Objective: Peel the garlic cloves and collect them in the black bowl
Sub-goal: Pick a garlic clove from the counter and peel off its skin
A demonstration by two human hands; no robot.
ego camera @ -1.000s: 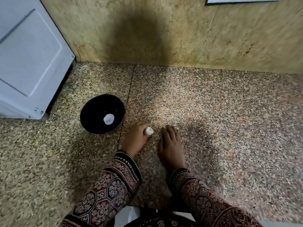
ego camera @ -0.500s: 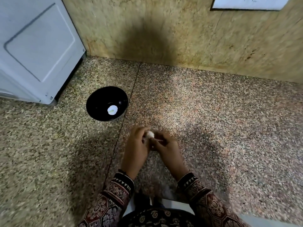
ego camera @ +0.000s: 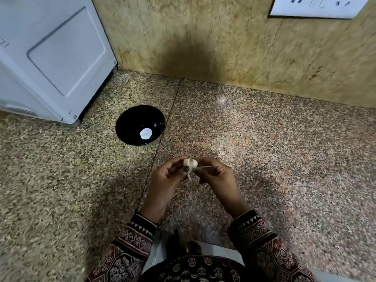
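Near the black bowl [ego camera: 130,119], your left hand [ego camera: 164,180] and right hand [ego camera: 215,176] both pinch the garlic [ego camera: 190,162], mid-peel; next, strip its loose skin [ego camera: 189,176].

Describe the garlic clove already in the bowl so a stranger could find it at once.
Start at the white appliance on the far left of the speckled surface; a black bowl sits off its near corner. The peeled garlic clove lies alone inside it, bare and white, unlike the garlic that the left hand and right hand hold, which trails papery skin.

Perhaps a home: appliance [ego camera: 50,58], wall socket [ego camera: 317,6]
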